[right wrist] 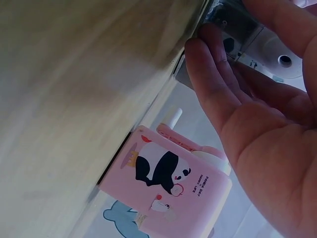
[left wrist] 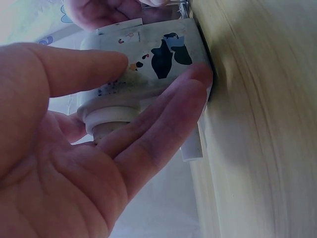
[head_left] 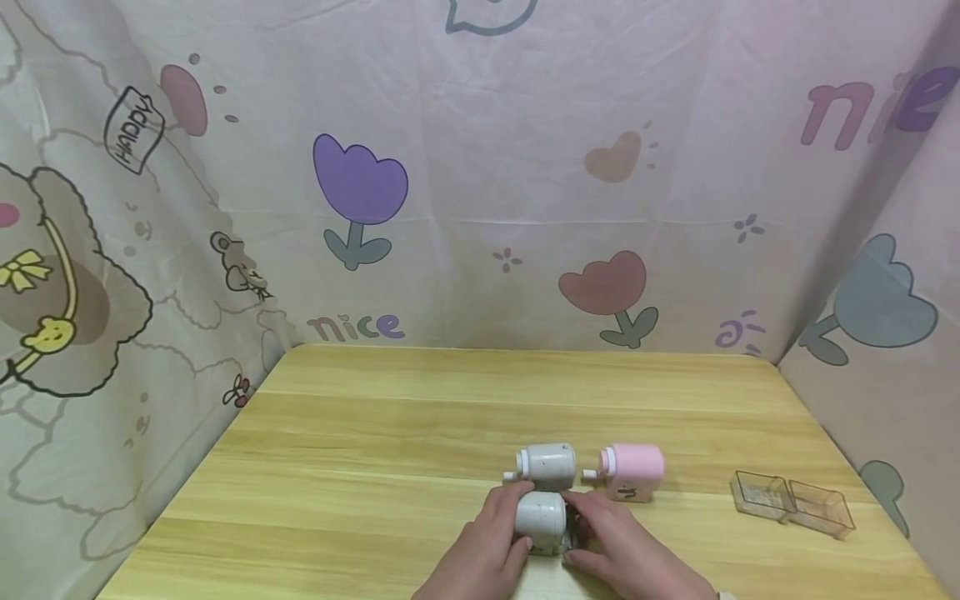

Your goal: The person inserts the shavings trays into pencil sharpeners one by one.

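A pale grey hand-crank pencil sharpener (head_left: 540, 515) stands near the table's front, between both hands. My left hand (head_left: 483, 537) grips it, thumb and fingers on opposite sides; its dark printed figures show in the left wrist view. At the other end, my right hand (head_left: 630, 542) pinches a clear shavings drawer (right wrist: 235, 24) at the sharpener's body, thumb toward the front. The fingers partly hide this drawer. Just behind stands a second grey sharpener (head_left: 551, 463), its crank to the left. To its right is a pink sharpener (head_left: 636, 472) with a panda print.
Two clear shavings drawers (head_left: 821, 508) lie side by side on the right of the wood-grain table (head_left: 360, 442). A printed curtain (head_left: 480, 167) hangs along the table's back and sides.
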`<action>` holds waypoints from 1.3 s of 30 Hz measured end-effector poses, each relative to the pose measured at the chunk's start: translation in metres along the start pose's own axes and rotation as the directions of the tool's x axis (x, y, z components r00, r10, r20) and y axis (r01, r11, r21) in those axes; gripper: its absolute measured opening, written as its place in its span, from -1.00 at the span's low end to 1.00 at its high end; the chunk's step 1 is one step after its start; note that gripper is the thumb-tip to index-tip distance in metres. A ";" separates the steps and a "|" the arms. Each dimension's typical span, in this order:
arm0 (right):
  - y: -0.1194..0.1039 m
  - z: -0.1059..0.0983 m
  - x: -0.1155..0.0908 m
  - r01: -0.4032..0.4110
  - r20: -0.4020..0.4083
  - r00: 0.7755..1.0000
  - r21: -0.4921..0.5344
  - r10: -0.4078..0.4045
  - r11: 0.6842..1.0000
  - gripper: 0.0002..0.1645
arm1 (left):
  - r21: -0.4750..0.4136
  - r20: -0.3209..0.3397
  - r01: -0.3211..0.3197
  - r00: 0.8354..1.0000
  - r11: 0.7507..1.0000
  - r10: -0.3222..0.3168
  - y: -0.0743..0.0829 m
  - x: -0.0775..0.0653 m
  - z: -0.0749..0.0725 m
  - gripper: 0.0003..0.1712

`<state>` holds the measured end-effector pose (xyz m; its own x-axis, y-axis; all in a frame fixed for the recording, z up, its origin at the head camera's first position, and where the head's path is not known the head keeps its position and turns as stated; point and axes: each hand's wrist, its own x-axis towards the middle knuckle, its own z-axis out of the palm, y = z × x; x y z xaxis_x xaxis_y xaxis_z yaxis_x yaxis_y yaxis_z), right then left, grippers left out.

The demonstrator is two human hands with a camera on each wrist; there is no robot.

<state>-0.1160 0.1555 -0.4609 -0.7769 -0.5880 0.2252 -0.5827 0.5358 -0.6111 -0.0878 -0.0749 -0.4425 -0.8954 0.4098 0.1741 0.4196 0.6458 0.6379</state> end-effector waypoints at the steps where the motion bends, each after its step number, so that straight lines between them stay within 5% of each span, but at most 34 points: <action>1: 0.000 0.000 0.000 0.002 0.000 1.000 -0.001 -0.002 1.000 -0.33 | 0.000 0.000 0.001 1.000 1.000 -0.001 0.000 0.000 0.000 -0.37; 39: -0.003 0.003 0.008 -0.004 -0.013 1.000 0.051 0.004 0.999 -0.25 | 0.015 -0.021 -0.012 1.000 1.000 0.012 -0.001 -0.002 0.002 -0.37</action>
<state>-0.1195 0.1468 -0.4597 -0.7824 -0.5777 0.2326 -0.5669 0.5060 -0.6501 -0.0863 -0.0752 -0.4449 -0.8933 0.4037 0.1974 0.4320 0.6503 0.6249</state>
